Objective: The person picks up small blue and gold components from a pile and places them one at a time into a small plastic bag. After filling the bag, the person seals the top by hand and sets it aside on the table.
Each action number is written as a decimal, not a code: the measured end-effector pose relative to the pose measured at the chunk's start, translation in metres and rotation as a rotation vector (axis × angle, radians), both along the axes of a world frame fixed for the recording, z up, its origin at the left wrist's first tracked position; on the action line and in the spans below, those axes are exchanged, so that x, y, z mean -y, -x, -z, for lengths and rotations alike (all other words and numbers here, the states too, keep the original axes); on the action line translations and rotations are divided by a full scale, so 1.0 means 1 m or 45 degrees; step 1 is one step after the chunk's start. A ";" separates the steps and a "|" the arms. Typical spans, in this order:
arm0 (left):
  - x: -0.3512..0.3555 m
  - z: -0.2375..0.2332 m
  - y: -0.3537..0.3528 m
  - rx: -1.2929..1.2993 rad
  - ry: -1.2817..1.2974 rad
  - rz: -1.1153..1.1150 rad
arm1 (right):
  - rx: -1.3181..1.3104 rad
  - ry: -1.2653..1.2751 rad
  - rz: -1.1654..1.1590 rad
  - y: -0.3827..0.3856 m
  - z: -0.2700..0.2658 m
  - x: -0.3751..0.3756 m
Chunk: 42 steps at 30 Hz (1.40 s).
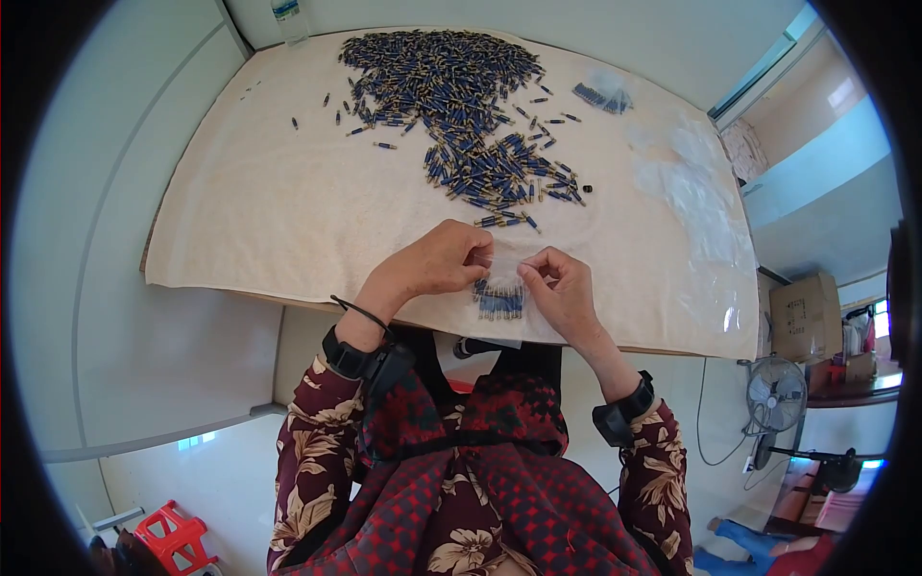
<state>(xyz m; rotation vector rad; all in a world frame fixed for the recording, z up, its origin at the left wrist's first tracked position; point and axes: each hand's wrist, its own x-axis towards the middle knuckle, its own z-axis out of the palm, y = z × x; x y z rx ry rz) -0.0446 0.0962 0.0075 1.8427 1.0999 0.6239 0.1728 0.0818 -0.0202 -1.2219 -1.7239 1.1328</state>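
Left hand (pixel 440 259) and right hand (pixel 564 292), grips closed, pinch a clear bag (pixel 506 271) | Slackened hold could spill its blue pieces (pixel 500 306)

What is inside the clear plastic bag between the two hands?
Blue pieces with brass-coloured ends show through the bag, mostly side by side. Whatever the left hand and right hand cover cannot be seen.

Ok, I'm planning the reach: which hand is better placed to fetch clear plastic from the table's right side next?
The right hand, likely: the clear plastic lies on its side of the table, while the left hand would reach across. Both hands appear to pinch the small bag, so the right would need freeing first.
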 end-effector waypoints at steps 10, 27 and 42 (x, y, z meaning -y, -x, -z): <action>-0.008 0.002 -0.006 -0.285 -0.217 0.130 | -0.041 -0.046 0.056 0.006 0.008 0.002; -0.003 0.005 -0.005 -0.127 -0.015 0.102 | -0.133 -0.047 0.140 0.011 0.008 0.001; 0.017 0.010 -0.009 0.290 0.016 -0.109 | -0.144 -0.056 0.112 0.000 0.009 -0.002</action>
